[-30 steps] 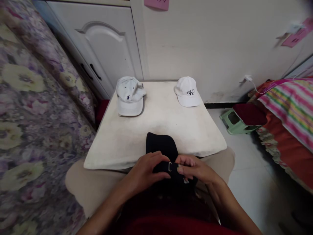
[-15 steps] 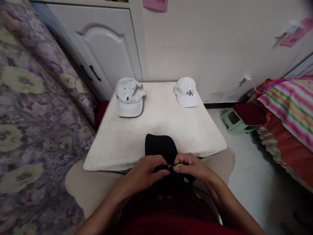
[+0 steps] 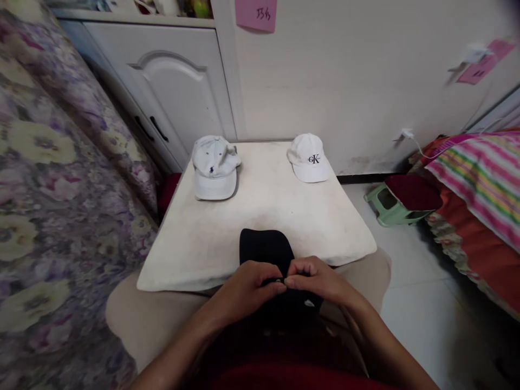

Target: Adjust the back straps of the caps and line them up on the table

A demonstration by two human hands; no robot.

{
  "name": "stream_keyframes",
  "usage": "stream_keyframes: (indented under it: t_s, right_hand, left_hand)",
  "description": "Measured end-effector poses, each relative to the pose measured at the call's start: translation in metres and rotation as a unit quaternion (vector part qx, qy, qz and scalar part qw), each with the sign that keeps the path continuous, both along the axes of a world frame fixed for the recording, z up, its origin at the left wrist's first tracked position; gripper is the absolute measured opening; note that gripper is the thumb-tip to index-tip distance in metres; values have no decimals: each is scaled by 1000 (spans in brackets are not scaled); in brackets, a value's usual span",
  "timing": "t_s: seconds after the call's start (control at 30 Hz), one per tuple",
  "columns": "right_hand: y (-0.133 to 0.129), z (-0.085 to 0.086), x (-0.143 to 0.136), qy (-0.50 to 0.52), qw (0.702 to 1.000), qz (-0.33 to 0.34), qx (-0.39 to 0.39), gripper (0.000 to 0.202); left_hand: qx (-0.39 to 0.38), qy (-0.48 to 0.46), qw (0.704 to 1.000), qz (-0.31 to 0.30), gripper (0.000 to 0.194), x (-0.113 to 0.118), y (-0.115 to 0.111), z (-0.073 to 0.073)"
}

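A black baseball cap (image 3: 266, 246) lies at the near edge of the table, its brim pointing away from me and its crown over my lap. My left hand (image 3: 252, 284) pinches the cap's back strap between thumb and fingers. From the other side my right hand (image 3: 312, 277) grips the same strap, the two thumbs nearly meeting at a small metal buckle. Much of the strap is hidden by my fingers. Farther off, a pale grey cap (image 3: 216, 168) with a small dark emblem rests at the left, and a white cap (image 3: 309, 158) with black letters at the right.
The cream-covered table (image 3: 195, 233) stands against the wall. A floral curtain (image 3: 49, 216) hangs at the left beside a white cabinet (image 3: 162, 70). On the right are a green stool (image 3: 388, 206) with a dark red top and a bed with a striped cover (image 3: 479, 168).
My fingertips have come closer together over the strap, covering more of the buckle. The view has tilted slightly up. The two far caps stay in place.
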State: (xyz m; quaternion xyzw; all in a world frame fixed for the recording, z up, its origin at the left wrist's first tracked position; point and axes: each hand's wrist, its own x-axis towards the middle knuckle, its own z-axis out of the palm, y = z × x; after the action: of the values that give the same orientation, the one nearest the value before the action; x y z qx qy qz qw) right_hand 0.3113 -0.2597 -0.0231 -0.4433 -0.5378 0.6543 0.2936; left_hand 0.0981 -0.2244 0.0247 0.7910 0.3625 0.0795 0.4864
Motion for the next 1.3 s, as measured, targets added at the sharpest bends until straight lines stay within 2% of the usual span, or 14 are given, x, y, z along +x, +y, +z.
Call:
stream_keyframes:
  t_s: [0.17, 0.27, 0.43, 0.6, 0.77, 0.97, 1.17, 1.3]
  right_hand:
    - [6, 6, 6, 42, 998, 45, -12, 27]
    - [9, 9, 7, 33, 999, 40, -9, 28]
    - [11, 17, 6, 36, 999, 19, 23, 24]
    - [13, 26, 3, 17, 998, 19, 53, 25]
    - [15, 28, 5, 15, 999, 20, 44, 26]
    - [18, 28, 15, 81, 995, 40, 39, 27]
    - [23, 42, 17, 124, 992, 31, -1, 37]
    - [28, 48, 23, 166, 986, -15, 28, 40]
  left_hand:
    - [-86, -63, 994, 12, 27, -7, 5, 0]
    - [-120, -91, 988, 17, 28, -14, 9, 2]
    - [-99, -95, 990, 2, 30, -22, 15, 11]
    - [-57, -55, 997, -15, 28, -15, 13, 16]
    - [-99, -71, 993, -2, 35, -7, 12, 13]
    - [-132, -112, 985, -6, 36, -14, 18, 16]
    - [-171, -139, 975, -3, 32, -21, 22, 34]
    - [-236, -183, 954, 25, 31, -24, 23, 52]
